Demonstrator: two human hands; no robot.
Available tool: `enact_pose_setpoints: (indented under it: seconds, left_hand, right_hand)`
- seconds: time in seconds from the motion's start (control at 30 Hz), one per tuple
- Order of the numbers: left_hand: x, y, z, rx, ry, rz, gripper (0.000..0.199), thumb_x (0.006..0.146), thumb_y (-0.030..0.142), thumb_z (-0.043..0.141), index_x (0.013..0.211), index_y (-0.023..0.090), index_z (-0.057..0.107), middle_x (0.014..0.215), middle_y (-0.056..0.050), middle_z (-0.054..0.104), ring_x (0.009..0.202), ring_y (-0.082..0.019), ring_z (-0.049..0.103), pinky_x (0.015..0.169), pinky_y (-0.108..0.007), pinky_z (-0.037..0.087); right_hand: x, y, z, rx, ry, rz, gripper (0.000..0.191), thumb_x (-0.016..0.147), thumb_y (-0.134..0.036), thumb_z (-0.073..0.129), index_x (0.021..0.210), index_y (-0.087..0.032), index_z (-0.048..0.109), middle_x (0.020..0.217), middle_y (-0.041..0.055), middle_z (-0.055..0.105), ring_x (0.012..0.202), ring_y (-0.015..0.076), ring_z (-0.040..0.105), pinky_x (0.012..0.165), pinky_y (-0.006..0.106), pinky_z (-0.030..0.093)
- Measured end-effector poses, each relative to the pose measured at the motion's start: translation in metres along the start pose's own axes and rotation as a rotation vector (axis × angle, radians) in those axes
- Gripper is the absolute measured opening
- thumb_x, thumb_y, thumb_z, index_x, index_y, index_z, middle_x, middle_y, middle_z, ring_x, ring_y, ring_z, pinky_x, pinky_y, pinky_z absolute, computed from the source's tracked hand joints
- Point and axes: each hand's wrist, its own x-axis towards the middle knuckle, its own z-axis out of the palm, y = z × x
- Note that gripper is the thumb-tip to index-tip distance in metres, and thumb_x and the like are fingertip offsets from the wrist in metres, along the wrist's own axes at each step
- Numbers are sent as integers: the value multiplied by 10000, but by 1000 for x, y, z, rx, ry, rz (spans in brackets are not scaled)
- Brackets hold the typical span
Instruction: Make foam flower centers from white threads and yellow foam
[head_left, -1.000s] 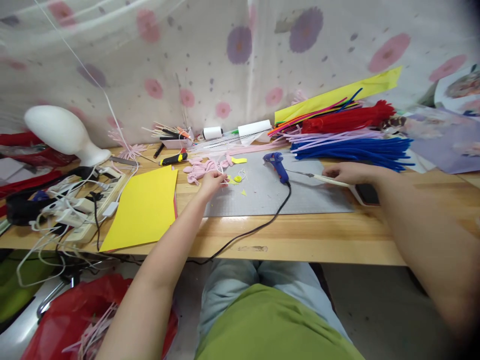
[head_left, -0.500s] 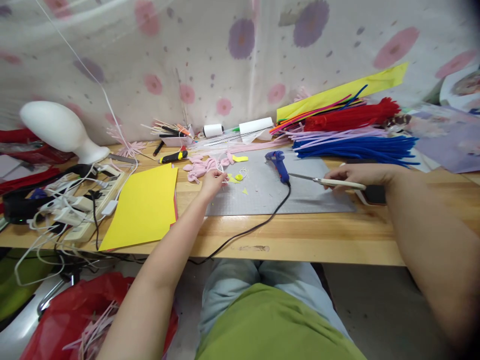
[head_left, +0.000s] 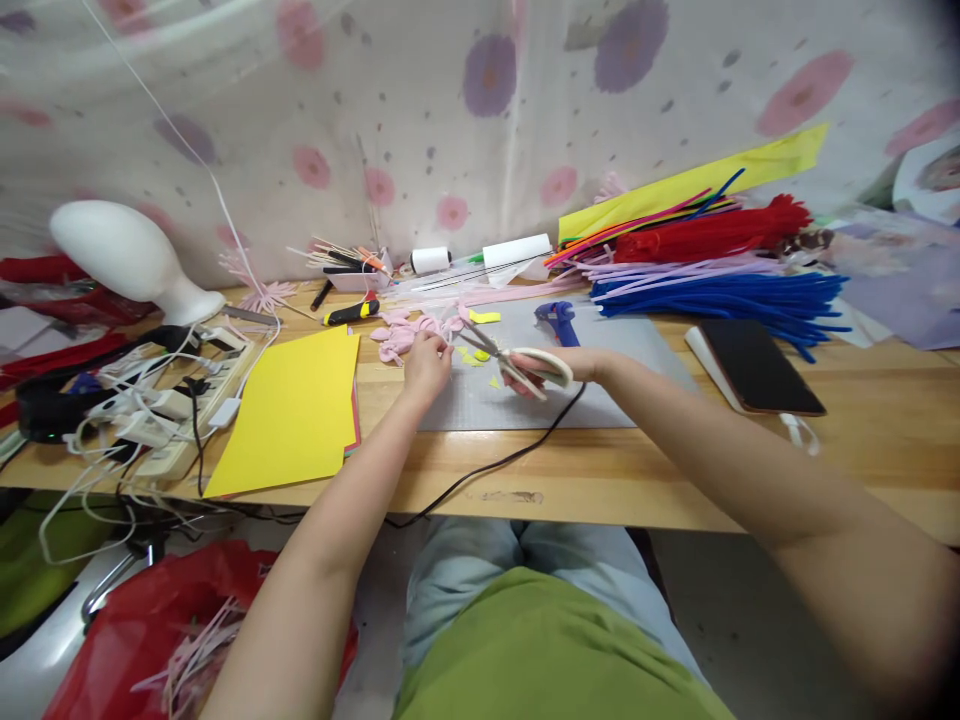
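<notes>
My left hand (head_left: 429,365) is closed in a pinch beside a pile of pink fuzzy pieces (head_left: 401,337); what lies between its fingertips is too small to make out. In my right hand (head_left: 523,374) is a pair of scissors (head_left: 561,368) with cream handles. Their blades are parted and point left, close to the left fingertips. Yellow scraps (head_left: 481,355) lie under and around the blades on a grey cutting mat (head_left: 469,412). Just behind the right hand rests a blue glue gun (head_left: 559,318), its lower part hidden by my wrist.
Yellow sheets (head_left: 289,415) and a power strip (head_left: 169,455) with tangled cables lie left, near a white foam head (head_left: 127,260). Blue pipe cleaners (head_left: 712,305) and a black-screened phone (head_left: 761,365) are right. The glue gun's black cord (head_left: 487,468) crosses the table's front.
My right hand has swept left with the scissors, from beside the phone to near my left hand, and the blades have parted. My left hand has stayed about where it was.
</notes>
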Motion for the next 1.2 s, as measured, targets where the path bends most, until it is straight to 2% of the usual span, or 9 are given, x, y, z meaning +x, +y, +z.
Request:
enact_pose_setpoints:
  seconds: [0.13, 0.4, 0.57, 0.73, 0.87, 0.97, 1.03, 1.1, 1.2]
  left_hand:
    - [-3, -4, -4, 66, 2, 11, 148, 799, 222, 482, 730, 170, 602, 985, -96, 549, 898, -200, 546, 801, -312, 397]
    - [-5, -8, -4, 140, 13, 38, 167, 805, 218, 471, 775, 173, 630, 1020, -100, 553, 906, -209, 555, 745, -299, 394]
    - [-10, -3, -6, 196, 17, 80, 193, 822, 216, 440, 828, 176, 629, 1051, -105, 566, 958, -219, 538, 749, -301, 385]
    - [-10, 4, -10, 186, 9, 39, 177, 806, 177, 435, 820, 185, 611, 1037, -84, 576, 951, -206, 530, 760, -296, 371]
    - [-6, 5, -13, 138, 18, 27, 156, 790, 174, 453, 739, 184, 601, 1013, -94, 571, 948, -221, 530, 766, -313, 373]
    - [-7, 1, -12, 112, 20, 14, 140, 768, 168, 482, 682, 179, 593, 1002, -98, 574, 933, -218, 543, 763, -316, 386]
    - [-8, -4, -9, 68, 12, -27, 118, 739, 163, 517, 641, 172, 581, 1000, -96, 581, 926, -212, 551, 768, -312, 398]
    - [-8, -9, -5, -60, -22, -128, 124, 714, 176, 554, 591, 160, 560, 933, -89, 601, 899, -203, 562, 764, -307, 414]
    - [-5, -13, -4, -473, -164, -381, 153, 695, 222, 596, 571, 145, 553, 735, -52, 605, 764, -159, 574, 708, -283, 446]
  right_hand:
    - [24, 4, 4, 164, -117, 31, 637, 756, -726, 360, 853, -127, 555, 653, 34, 569, 572, 123, 545, 511, 237, 444]
    - [42, 0, 6, 322, -93, 120, 683, 720, -765, 351, 808, -123, 568, 645, 48, 591, 564, 127, 573, 449, 208, 416]
    - [52, 1, 12, 437, -45, 91, 672, 740, -759, 316, 803, -138, 562, 611, 31, 585, 550, 120, 552, 453, 209, 401]
    - [58, -3, 25, 561, 46, 31, 626, 739, -754, 335, 730, -155, 514, 534, 9, 530, 461, 100, 496, 390, 199, 355]
    - [61, -2, 28, 627, 146, -11, 557, 751, -708, 409, 678, -158, 464, 459, -36, 435, 372, 55, 392, 346, 169, 316]
    - [62, -2, 22, 587, 171, -21, 552, 744, -709, 416, 657, -164, 433, 418, -68, 355, 325, 29, 303, 303, 143, 230]
    - [59, -5, 16, 544, 221, -95, 536, 739, -704, 433, 666, -173, 421, 419, -78, 335, 321, 25, 286, 299, 138, 207]
    - [51, -12, 8, 488, 295, -188, 504, 725, -682, 485, 688, -183, 425, 438, -76, 354, 340, 35, 304, 309, 148, 222]
    - [31, -31, -4, 410, 375, -304, 476, 726, -662, 510, 722, -189, 456, 473, -62, 393, 386, 55, 341, 343, 172, 265]
